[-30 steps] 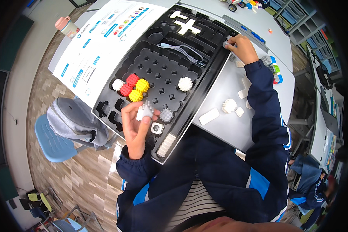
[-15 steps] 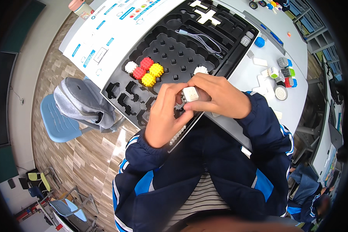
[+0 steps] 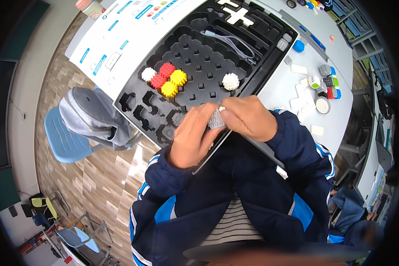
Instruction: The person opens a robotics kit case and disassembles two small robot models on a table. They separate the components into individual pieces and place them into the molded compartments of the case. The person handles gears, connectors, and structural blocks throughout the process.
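A small grey cube with studs (image 3: 216, 120) is gripped between the fingers and thumb of my left hand (image 3: 190, 136), over the near edge of the black tray (image 3: 208, 101). My right hand (image 3: 252, 118) is closed against the cube's right side, pinching a white piece (image 3: 221, 108) of which only a small corner shows. Fingers hide the rest of that piece, and I cannot tell whether it is still joined to the cube. In the tray, beyond my hands, lie a white knobbly block (image 3: 230, 81), two yellow blocks (image 3: 169, 89), two red blocks (image 3: 166, 69) and another white one (image 3: 149, 74).
A grey cable (image 3: 230, 43) and a white cross-shaped piece (image 3: 238, 17) lie in the tray's far part. Grey, blue, green and red cubes (image 3: 328, 83) and white flat pieces stand on the table at right. A printed sheet (image 3: 119, 40) lies left; a backpack (image 3: 93, 117) rests on a blue chair.
The white face of the held piece has gone from view, and a grey studded side now shows. My right hand has shifted and closed to a pinch, uncovering the white knobbly block.
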`<action>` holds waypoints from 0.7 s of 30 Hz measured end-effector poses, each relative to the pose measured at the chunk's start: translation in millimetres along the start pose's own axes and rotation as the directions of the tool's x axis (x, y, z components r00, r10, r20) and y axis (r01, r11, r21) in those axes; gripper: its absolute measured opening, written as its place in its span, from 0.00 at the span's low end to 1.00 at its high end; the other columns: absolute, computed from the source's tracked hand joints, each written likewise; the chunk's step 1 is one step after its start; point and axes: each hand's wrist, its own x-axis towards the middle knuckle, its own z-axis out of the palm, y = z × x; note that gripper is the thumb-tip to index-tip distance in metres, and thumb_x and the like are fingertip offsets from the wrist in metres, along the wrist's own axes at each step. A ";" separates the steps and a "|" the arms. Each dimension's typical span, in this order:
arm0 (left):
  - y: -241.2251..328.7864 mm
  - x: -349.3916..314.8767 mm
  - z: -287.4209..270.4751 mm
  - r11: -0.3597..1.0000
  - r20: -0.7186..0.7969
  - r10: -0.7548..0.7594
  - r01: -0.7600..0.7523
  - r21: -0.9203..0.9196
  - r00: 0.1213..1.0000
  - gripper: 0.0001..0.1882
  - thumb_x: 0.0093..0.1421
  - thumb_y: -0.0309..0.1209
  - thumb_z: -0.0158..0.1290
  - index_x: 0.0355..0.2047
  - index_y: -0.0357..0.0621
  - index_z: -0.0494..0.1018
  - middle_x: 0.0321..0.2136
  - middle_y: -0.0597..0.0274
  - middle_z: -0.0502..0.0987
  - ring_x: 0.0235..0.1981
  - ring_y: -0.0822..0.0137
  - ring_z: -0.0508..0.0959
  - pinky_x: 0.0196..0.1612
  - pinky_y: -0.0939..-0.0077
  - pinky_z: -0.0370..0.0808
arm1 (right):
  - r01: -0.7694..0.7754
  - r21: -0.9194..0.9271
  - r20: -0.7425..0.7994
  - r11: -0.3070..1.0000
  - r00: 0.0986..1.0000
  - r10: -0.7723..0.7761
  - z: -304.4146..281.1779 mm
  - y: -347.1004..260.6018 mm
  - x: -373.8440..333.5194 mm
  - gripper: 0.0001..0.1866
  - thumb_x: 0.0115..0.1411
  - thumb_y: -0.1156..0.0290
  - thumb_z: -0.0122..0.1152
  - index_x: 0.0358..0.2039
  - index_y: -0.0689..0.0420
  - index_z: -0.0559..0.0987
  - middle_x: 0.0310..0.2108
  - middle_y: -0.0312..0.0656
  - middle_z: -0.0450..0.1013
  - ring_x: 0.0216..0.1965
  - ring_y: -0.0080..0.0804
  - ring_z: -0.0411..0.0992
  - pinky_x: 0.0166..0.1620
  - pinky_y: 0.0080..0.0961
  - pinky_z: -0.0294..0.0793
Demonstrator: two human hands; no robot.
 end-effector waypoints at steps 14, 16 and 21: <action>-30.5 -10.4 -12.5 0.737 -0.373 -0.419 0.071 -0.672 0.828 0.24 0.72 0.37 0.48 0.59 0.29 0.64 0.45 0.47 0.77 0.43 0.60 0.80 0.49 0.66 0.77 | -0.044 -0.248 0.126 0.968 0.989 0.078 21.0 -15.2 -16.4 0.11 0.65 0.67 0.58 0.29 0.60 0.76 0.25 0.44 0.71 0.27 0.41 0.75 0.31 0.38 0.72; -31.1 -11.9 -12.0 0.704 -0.339 -0.422 0.069 -0.707 0.841 0.23 0.72 0.36 0.49 0.59 0.30 0.65 0.46 0.47 0.77 0.44 0.60 0.79 0.50 0.66 0.76 | -0.123 -0.367 0.175 0.922 0.964 0.198 32.8 -20.5 -27.0 0.12 0.63 0.66 0.61 0.28 0.61 0.76 0.25 0.45 0.71 0.28 0.47 0.73 0.32 0.40 0.71; -30.0 -11.0 -9.5 0.680 -0.308 -0.460 0.108 -0.725 0.833 0.23 0.70 0.33 0.52 0.60 0.31 0.65 0.47 0.47 0.77 0.45 0.61 0.79 0.52 0.67 0.75 | -0.123 -0.521 0.075 0.845 0.979 0.189 61.2 -26.6 -33.5 0.14 0.59 0.62 0.65 0.22 0.58 0.77 0.21 0.43 0.70 0.25 0.43 0.74 0.27 0.39 0.70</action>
